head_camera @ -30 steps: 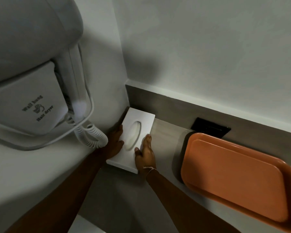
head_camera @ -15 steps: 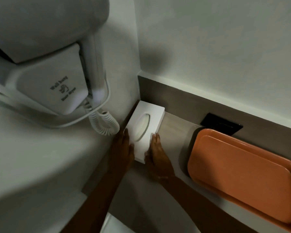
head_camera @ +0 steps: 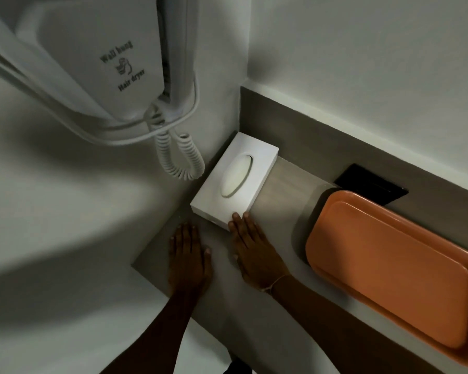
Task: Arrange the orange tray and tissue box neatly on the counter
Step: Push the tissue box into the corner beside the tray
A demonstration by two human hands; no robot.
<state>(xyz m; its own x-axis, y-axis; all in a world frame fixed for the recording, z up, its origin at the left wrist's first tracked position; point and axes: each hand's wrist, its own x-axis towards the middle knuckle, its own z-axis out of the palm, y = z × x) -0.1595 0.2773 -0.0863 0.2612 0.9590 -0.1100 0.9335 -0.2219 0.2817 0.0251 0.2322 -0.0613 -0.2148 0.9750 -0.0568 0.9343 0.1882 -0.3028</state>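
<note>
Nearest, the left hand (head_camera: 189,259) lies flat and released on the grey surface (head_camera: 278,190), clear of the tissue box (head_camera: 235,182). The right hand (head_camera: 254,249), also unclenched, touches the box's near corner with its fingertips (head_camera: 238,215). The orange tray (head_camera: 397,268) lies well right; a hair dryer (head_camera: 114,63) hangs beyond.
</note>
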